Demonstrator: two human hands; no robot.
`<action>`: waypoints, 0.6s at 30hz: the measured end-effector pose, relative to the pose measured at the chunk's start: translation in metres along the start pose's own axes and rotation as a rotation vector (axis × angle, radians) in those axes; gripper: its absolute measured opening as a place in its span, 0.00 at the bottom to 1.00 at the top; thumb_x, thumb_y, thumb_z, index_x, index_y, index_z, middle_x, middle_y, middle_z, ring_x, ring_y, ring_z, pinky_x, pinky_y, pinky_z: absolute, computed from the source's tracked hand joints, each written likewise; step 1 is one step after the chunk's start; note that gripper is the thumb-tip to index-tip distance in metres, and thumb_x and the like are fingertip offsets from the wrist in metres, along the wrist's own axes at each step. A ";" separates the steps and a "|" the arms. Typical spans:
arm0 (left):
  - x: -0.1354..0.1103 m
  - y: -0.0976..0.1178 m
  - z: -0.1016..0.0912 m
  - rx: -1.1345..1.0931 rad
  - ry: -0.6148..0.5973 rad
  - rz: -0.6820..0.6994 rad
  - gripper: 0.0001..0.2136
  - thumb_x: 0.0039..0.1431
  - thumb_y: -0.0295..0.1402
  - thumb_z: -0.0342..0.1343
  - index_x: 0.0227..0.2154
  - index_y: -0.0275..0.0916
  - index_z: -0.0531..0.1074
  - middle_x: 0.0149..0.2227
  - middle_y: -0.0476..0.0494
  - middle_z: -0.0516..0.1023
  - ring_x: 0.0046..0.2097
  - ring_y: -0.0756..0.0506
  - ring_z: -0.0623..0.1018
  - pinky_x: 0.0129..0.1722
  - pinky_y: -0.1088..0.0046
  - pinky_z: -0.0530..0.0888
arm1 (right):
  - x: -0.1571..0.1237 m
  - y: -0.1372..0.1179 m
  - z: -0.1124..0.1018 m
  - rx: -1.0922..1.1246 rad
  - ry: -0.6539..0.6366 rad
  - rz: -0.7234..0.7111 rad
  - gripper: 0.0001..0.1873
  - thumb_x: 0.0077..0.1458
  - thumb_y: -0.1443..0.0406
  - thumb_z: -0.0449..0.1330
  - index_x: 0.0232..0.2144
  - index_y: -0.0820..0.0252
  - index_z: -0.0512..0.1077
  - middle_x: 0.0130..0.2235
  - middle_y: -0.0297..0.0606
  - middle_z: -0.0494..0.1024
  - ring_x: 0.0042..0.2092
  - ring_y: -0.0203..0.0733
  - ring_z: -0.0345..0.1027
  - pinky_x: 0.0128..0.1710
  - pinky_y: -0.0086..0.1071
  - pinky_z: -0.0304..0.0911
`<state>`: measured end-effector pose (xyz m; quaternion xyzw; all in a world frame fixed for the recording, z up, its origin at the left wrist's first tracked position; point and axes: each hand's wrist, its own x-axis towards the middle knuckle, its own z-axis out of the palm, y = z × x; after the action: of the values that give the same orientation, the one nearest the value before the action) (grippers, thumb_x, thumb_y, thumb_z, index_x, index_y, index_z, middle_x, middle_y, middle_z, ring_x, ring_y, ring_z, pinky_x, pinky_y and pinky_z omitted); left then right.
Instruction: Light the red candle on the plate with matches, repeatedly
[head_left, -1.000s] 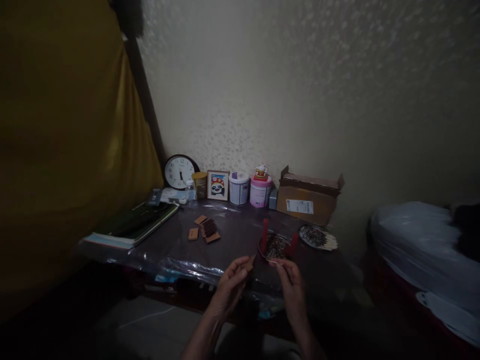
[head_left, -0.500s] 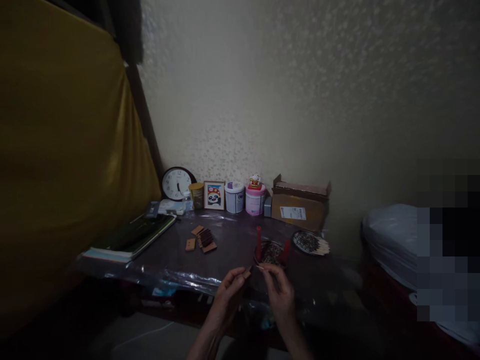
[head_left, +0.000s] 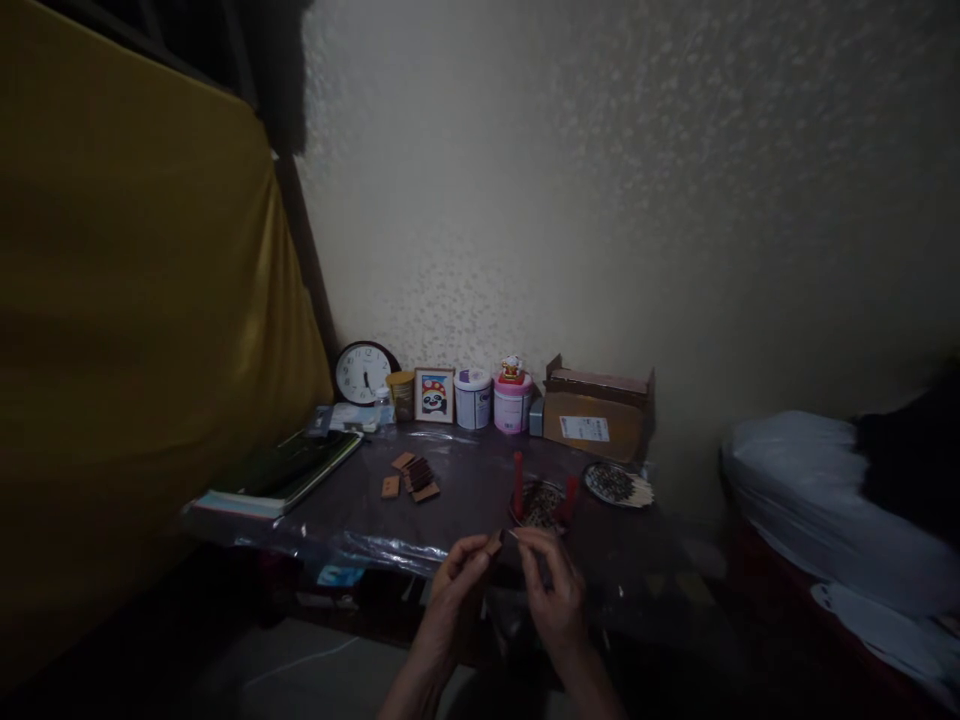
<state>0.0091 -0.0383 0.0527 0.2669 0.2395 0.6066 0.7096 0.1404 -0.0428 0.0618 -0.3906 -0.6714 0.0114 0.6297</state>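
Observation:
My left hand (head_left: 456, 580) is closed on a small tan and dark matchbox (head_left: 494, 542), near the table's front edge. Close to its right, my right hand (head_left: 553, 590) pinches a thin matchstick (head_left: 513, 534), its tip by the box's dark side; whether they touch I cannot tell. Just beyond the hands, a dish (head_left: 541, 505) of dark speckled bits stands by a tall red candle (head_left: 518, 485) and a shorter red candle (head_left: 571, 494). No flame shows. More matchboxes (head_left: 420, 478) lie left of centre, several with dark sides up. A plate (head_left: 616, 485) at right holds many matchsticks.
Along the wall stand a clock (head_left: 365, 373), a panda picture (head_left: 434, 395), two tubs (head_left: 473, 400) and a cardboard box (head_left: 596, 420). A large book (head_left: 289, 475) lies at left beside a yellow curtain (head_left: 150, 300). Clear plastic covers the table (head_left: 337, 515).
The view has turned slightly left, so the table things sit a little further right. Both hands keep their grip, with the match still beside the box.

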 end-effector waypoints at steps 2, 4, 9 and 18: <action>-0.002 0.002 0.003 0.002 -0.009 0.015 0.12 0.41 0.31 0.65 0.31 0.37 0.74 0.32 0.44 0.80 0.35 0.48 0.77 0.39 0.74 0.67 | 0.000 -0.002 0.000 -0.024 -0.012 -0.047 0.10 0.56 0.71 0.53 0.37 0.56 0.71 0.36 0.38 0.77 0.40 0.39 0.71 0.41 0.32 0.67; -0.004 0.004 0.005 0.004 -0.023 0.026 0.11 0.42 0.30 0.65 0.31 0.37 0.75 0.32 0.44 0.80 0.35 0.48 0.76 0.39 0.74 0.67 | 0.000 -0.002 0.000 -0.047 -0.020 -0.061 0.10 0.56 0.72 0.53 0.37 0.56 0.71 0.36 0.38 0.77 0.40 0.39 0.71 0.41 0.32 0.67; -0.008 0.006 0.007 -0.016 -0.038 0.002 0.09 0.43 0.30 0.64 0.30 0.36 0.75 0.32 0.43 0.81 0.34 0.49 0.77 0.37 0.74 0.68 | -0.002 -0.001 -0.002 -0.062 0.011 -0.032 0.09 0.56 0.72 0.53 0.36 0.56 0.70 0.35 0.37 0.77 0.39 0.38 0.71 0.40 0.31 0.67; -0.009 0.005 0.008 -0.031 -0.047 0.013 0.09 0.43 0.29 0.63 0.31 0.36 0.75 0.32 0.43 0.81 0.35 0.48 0.77 0.39 0.75 0.68 | -0.006 -0.004 0.000 0.055 0.092 0.165 0.04 0.56 0.68 0.55 0.32 0.57 0.71 0.33 0.35 0.77 0.37 0.37 0.72 0.40 0.30 0.66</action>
<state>0.0093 -0.0468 0.0618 0.2715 0.2118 0.6084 0.7150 0.1383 -0.0487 0.0589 -0.4275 -0.6068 0.0638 0.6671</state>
